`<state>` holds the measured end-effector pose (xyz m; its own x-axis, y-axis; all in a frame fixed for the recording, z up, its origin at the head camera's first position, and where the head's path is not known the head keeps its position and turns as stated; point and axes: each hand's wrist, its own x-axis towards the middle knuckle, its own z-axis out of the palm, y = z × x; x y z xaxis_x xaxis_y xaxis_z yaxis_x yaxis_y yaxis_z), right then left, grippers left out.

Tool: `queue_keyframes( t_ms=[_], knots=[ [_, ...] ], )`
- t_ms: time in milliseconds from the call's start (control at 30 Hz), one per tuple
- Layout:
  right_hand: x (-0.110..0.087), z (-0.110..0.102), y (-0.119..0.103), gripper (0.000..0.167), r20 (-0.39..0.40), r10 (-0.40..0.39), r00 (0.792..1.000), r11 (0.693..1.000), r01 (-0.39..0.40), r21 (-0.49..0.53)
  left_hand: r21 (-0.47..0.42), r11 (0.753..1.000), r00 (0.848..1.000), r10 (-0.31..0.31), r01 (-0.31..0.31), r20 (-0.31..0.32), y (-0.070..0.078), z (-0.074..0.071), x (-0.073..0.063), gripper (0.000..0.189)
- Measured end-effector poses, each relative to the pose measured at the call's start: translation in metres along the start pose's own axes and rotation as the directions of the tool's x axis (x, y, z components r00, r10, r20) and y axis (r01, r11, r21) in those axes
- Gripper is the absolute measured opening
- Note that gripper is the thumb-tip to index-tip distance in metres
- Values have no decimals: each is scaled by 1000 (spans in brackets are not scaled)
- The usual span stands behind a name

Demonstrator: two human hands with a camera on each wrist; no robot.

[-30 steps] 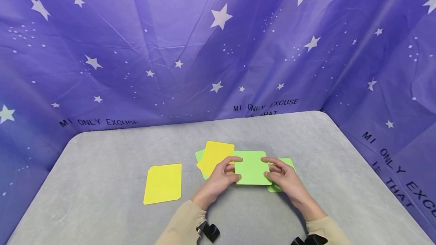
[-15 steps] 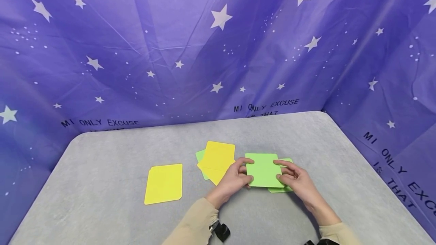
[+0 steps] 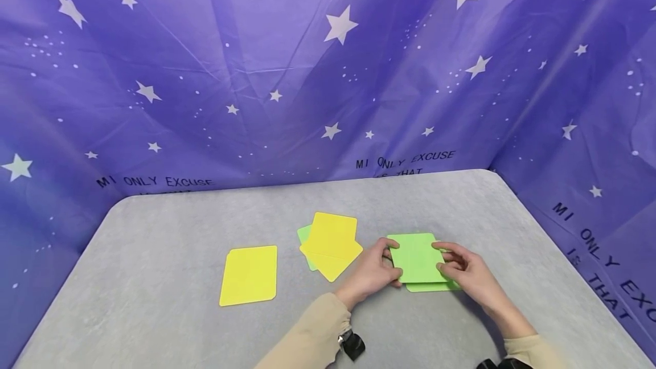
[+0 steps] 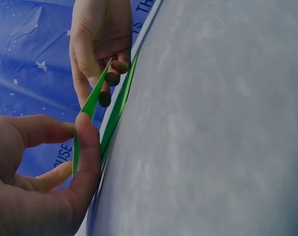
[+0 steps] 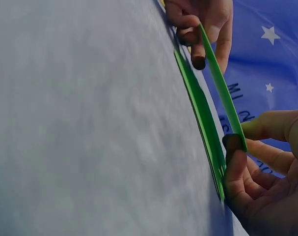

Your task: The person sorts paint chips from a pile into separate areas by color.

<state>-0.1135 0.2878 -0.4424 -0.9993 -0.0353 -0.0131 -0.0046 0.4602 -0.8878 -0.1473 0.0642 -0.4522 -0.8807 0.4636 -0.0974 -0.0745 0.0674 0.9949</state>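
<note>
A square green card (image 3: 417, 258) is pinched at its two side edges, by my left hand (image 3: 373, 271) on one side and my right hand (image 3: 468, 271) on the other. In both wrist views the held card (image 4: 90, 104) (image 5: 222, 91) hangs slightly above the surface, with a gap under it. Below lies a green pile (image 3: 430, 287) of cards, mostly covered by the held one in the head view; the left wrist view shows the pile (image 4: 117, 110) edge-on.
Mid-table, overlapping yellow cards (image 3: 330, 238) lie partly over a green card (image 3: 304, 234). To their left sits a squared stack of yellow cards (image 3: 249, 275). The grey table (image 3: 169, 255) meets a purple star-printed curtain (image 3: 287, 73) at its back edge.
Both hands have carried the green card to the right, from beside the middle yellow cards to over the green pile. The yellow cards have stayed in place.
</note>
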Motion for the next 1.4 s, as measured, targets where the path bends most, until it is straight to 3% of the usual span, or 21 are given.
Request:
queue_keyframes(
  t_ms=[167, 400, 533, 700, 1000, 1133, 1400],
  knots=[
    [1, -7, 3, 42, -44, -40, 998, 987, 33, -155, -30, 1000, 1000, -6, 6, -6, 0, 5, 3, 44],
    [2, -11, 3, 40, -55, -118, 991, 936, 92, -339, -107, 994, 1000, -10, 11, 7, -3, 5, 0, 22],
    [4, -11, 3, 40, -39, -139, 990, 905, 111, -410, -104, 994, 999, -29, 30, 14, 0, -2, -5, 16],
    [5, -11, 3, 39, -16, -159, 987, 896, 137, -421, -61, 997, 999, -38, 38, 6, 5, -17, -12, 17],
    [8, -10, -5, 37, -2, -153, 988, 900, 139, -414, 118, 993, 999, 1, 3, -37, 2, -54, -20, 16],
    [8, -7, -10, 36, -9, -174, 985, 900, 156, -406, 132, 991, 999, 12, -8, -33, -2, -65, -23, 18],
    [11, 11, -17, 33, -8, -272, 962, 911, 255, -323, 147, 985, 996, 93, -92, 2, 0, -87, -29, 25]
  ],
)
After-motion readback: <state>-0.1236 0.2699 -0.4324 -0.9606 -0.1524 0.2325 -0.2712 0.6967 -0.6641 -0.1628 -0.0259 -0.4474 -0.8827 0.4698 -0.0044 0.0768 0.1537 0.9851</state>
